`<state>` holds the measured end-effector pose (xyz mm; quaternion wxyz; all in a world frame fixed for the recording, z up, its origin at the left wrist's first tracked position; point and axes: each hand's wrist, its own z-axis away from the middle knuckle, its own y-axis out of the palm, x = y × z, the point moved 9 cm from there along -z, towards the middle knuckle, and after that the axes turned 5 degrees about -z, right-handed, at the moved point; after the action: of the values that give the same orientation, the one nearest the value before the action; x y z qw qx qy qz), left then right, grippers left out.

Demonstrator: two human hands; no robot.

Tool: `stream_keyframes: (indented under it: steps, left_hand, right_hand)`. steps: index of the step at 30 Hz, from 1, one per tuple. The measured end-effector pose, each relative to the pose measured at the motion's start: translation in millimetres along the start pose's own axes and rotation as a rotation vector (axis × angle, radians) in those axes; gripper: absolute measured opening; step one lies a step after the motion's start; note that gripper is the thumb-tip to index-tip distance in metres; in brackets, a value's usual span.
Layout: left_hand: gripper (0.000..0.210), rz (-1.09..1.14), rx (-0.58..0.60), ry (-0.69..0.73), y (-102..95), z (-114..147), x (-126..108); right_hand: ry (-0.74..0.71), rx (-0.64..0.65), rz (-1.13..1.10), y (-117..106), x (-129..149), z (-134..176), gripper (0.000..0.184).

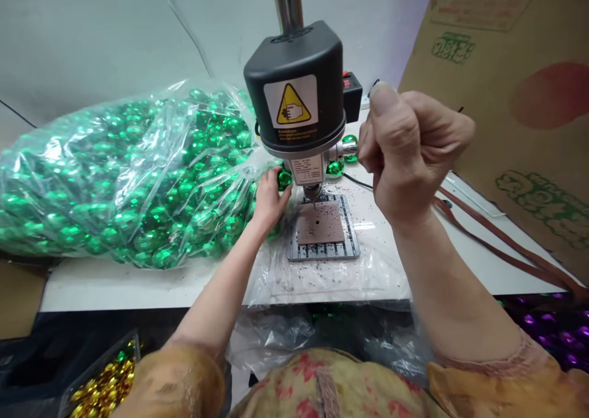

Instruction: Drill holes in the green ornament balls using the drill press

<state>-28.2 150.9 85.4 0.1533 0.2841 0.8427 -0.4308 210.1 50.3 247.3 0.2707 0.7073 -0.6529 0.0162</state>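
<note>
A small bench drill press (294, 92) with a black motor housing and a hand-warning label stands in front of me. My right hand (409, 142) is closed in a fist beside its silver side hub, around the feed handle, which the fingers mostly hide. My left hand (270, 200) holds a shiny green faceted ball (284, 179) between thumb and fingers, left of the chuck (312, 191). Under the drill bit lies a brownish square block (321, 231) with a dark hole, on the slotted metal base (352, 246). Dark shavings are scattered over both.
A large clear plastic bag of green balls (138, 185) fills the left of the white table (138, 289). Loose green balls (335, 169) lie behind the press. A cardboard box (506, 99) and brown strap (497, 228) are at right. Gold balls (103, 384) and purple balls (556, 332) sit below.
</note>
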Motion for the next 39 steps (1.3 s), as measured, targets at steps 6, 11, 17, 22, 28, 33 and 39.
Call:
stream_keyframes:
  steps: [6,11,17,22,28,33,39]
  left_hand:
    - [0.051,0.473,0.102,-0.314,-3.7,91.3,-6.1]
    - [0.062,0.617,0.172,-0.375,27.1,106.2,0.2]
    - [0.06,0.545,0.249,-0.264,31.8,93.2,-8.1]
    - [0.049,0.362,0.281,-0.073,25.2,84.6,-29.0]
    - [0.049,0.259,0.283,-0.09,31.4,80.9,-35.1]
    - [0.051,0.326,0.226,-0.179,39.5,89.1,-31.8]
    - [0.053,0.379,0.22,-0.199,39.4,97.2,-35.7]
  right_hand:
    - [0.038,-0.018,0.024,-1.6,-2.2,1.4,0.049]
    - [0.021,-0.012,0.001,-1.1,-0.1,1.9,0.047]
    - [0.029,-0.002,-0.027,-0.1,-0.1,2.1,0.046]
    - [0.039,-0.004,0.015,-0.6,1.4,2.3,0.049]
    - [0.046,0.004,0.056,-0.5,0.4,2.2,0.052]
    - [0.059,-0.009,0.088,-1.7,-0.7,2.5,0.054]
    - [0.035,0.002,0.011,-0.8,-0.5,3.1,0.047]
